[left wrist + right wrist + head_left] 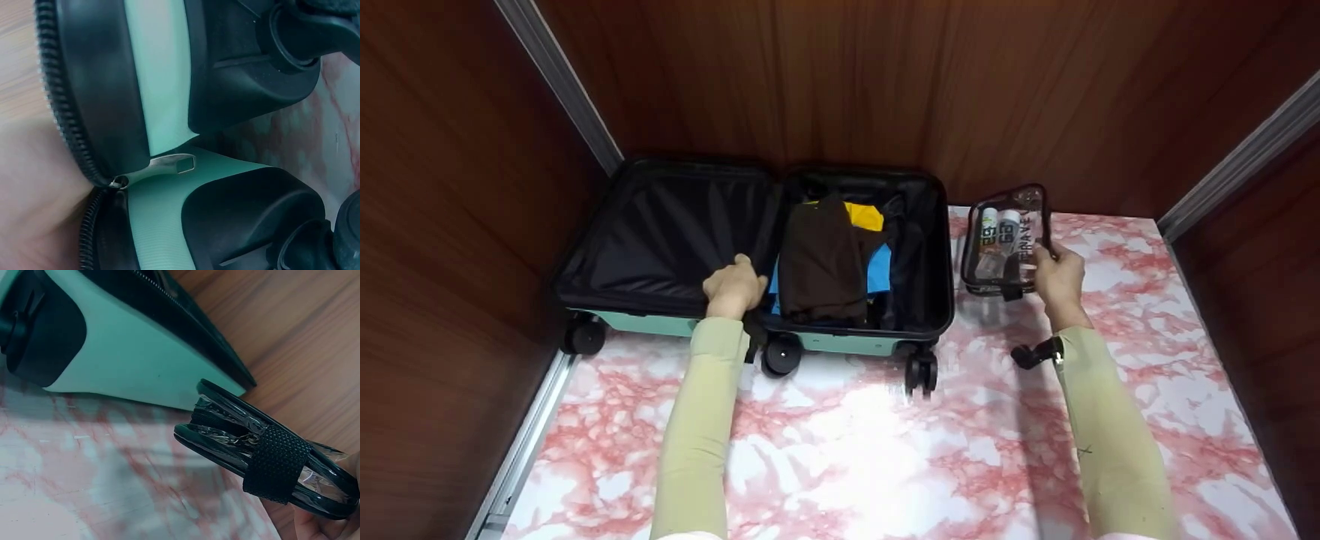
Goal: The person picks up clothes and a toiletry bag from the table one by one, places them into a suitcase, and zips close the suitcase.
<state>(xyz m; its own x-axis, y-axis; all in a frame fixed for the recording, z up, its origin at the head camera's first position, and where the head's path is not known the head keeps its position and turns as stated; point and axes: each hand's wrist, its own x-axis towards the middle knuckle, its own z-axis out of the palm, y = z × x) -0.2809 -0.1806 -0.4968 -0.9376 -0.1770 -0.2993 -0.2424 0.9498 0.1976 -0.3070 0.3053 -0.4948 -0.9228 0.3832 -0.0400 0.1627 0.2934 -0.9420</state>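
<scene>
A clear zip toiletry pouch with black edging hangs from my right hand, which grips its right side. White-capped bottles show through the plastic. In the right wrist view, the pouch's black fabric tab faces the camera. An opened suitcase with mint-green sides lies to the left. At its middle seam rests my left hand; the fingertips are hidden. The left wrist view shows the zipper teeth and a metal zipper pull between the two halves.
Folded brown clothing lies in the right half, over yellow cloth and blue cloth. A black lining panel covers the left half. Wood-grain panels stand behind and at both sides. Black wheels jut toward me over the red-and-white marbled surface.
</scene>
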